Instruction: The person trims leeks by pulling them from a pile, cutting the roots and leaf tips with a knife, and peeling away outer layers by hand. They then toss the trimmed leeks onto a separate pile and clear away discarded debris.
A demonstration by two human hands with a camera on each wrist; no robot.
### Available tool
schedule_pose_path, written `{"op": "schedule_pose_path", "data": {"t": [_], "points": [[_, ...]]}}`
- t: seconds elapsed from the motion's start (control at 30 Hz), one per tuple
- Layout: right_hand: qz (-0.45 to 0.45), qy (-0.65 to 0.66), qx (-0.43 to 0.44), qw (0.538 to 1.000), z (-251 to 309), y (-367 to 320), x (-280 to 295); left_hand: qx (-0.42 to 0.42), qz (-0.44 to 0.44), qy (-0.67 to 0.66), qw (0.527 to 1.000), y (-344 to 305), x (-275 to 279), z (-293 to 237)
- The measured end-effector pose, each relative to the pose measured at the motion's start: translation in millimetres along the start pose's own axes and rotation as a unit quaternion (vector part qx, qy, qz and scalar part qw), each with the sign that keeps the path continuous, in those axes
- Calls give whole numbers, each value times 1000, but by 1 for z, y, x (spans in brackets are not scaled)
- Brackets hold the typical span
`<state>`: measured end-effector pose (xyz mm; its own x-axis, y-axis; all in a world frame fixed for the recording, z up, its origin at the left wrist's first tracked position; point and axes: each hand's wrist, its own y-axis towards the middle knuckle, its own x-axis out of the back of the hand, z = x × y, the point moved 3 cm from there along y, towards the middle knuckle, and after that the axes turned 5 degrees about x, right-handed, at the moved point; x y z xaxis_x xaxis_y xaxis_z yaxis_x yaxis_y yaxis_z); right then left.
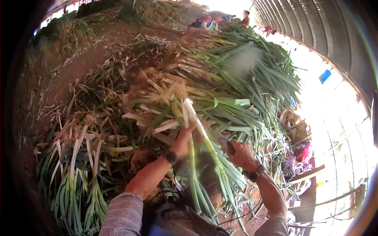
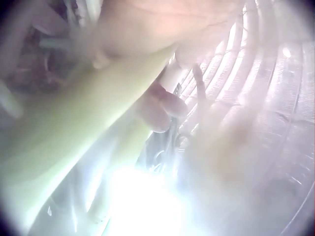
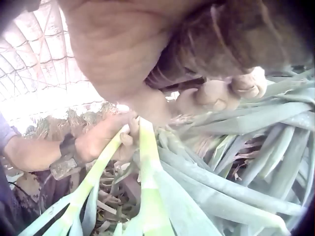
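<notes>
My left hand (image 1: 183,139) grips leeks, their white root ends up and their green leaves hanging toward my lap. One thick leek (image 1: 202,131) slants down to the right; a thinner leek (image 1: 191,155) runs beside it. In the left wrist view, a pale green stalk (image 2: 83,118) crosses close under the blurred hand. Curled round a dark, banded handle (image 3: 211,44), my right hand (image 1: 242,157) is just right of the leeks. The tool's working end is hidden. In the right wrist view, the left hand's fingers (image 3: 128,137) hold the stalks near their upper ends.
A large heap of leeks (image 1: 252,78) lies ahead, roots to the left. Several more leeks (image 1: 73,169) lie at the left. Leaf scraps and soil (image 1: 67,74) cover the ground. Other people (image 1: 208,21) are at the far end. A curved roof (image 1: 315,31) arches on the right.
</notes>
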<state>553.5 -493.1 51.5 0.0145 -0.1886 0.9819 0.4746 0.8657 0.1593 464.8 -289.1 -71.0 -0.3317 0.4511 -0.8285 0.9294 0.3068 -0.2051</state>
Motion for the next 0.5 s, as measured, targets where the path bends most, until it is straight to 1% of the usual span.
{"op": "schedule_pose_path", "data": {"t": [0.07,0.1,0.13,0.17,0.2,0.27,0.33,0.4,0.47,0.5], "points": [[57,-7,29,998,4,3,-1,7,9,7,1000,1,0,0],[56,-8,26,998,1,5,-1,29,16,1,999,3,2,3],[30,-16,17,999,-4,9,-2,50,24,-7,998,5,4,6],[2,-24,10,1000,-7,13,-2,49,25,-7,998,6,5,9],[0,-25,12,1000,-2,16,4,38,29,-5,999,5,4,10],[45,-12,22,999,10,17,14,26,33,-2,999,4,5,7],[52,-18,19,998,0,19,10,32,84,-74,993,0,2,2],[56,-22,20,998,-1,20,10,28,71,-64,995,-4,-2,1],[34,6,13,999,6,16,16,22,59,-54,997,-7,-8,-3],[33,5,14,999,7,16,17,21,25,-74,997,-12,-14,-4]]}}
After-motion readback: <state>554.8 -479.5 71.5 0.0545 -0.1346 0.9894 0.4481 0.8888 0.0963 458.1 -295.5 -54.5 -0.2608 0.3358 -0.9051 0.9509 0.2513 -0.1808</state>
